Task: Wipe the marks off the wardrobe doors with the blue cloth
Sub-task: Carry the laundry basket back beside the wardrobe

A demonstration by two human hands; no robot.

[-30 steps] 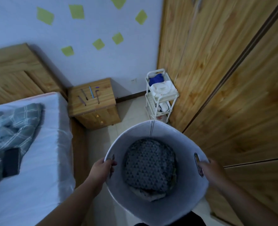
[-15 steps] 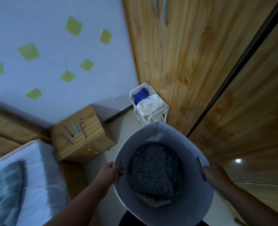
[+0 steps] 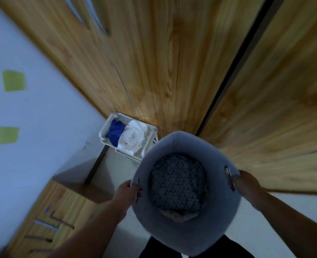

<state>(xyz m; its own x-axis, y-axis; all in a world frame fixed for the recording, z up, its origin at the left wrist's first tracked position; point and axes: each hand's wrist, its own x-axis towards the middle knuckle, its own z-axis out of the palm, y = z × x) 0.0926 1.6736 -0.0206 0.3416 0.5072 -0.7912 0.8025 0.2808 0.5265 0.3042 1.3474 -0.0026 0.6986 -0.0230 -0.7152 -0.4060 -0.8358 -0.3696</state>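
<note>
I carry a round grey laundry basket [image 3: 183,233] in front of me. My left hand [image 3: 127,192] grips its left rim and my right hand [image 3: 245,184] grips its right rim. Patterned grey fabric [image 3: 178,183] lies inside it. The blue cloth [image 3: 115,132] sits crumpled in the top tray of a small white cart [image 3: 105,127], beyond the basket. The wooden wardrobe doors [image 3: 163,62] rise behind the cart and along the right, split by a dark gap [image 3: 234,71]. No marks can be made out on them in the blur.
A white pack of wipes [image 3: 134,135] lies beside the cloth in the cart. A wooden nightstand [image 3: 48,220] with pens on top stands at lower left. Green sticky notes [image 3: 13,81] dot the pale wall. Light floor shows between nightstand and cart.
The view has swung right and tilted; the bed has left the frame. The cart and wardrobe are nearer. Both hands keep their hold on the basket.
</note>
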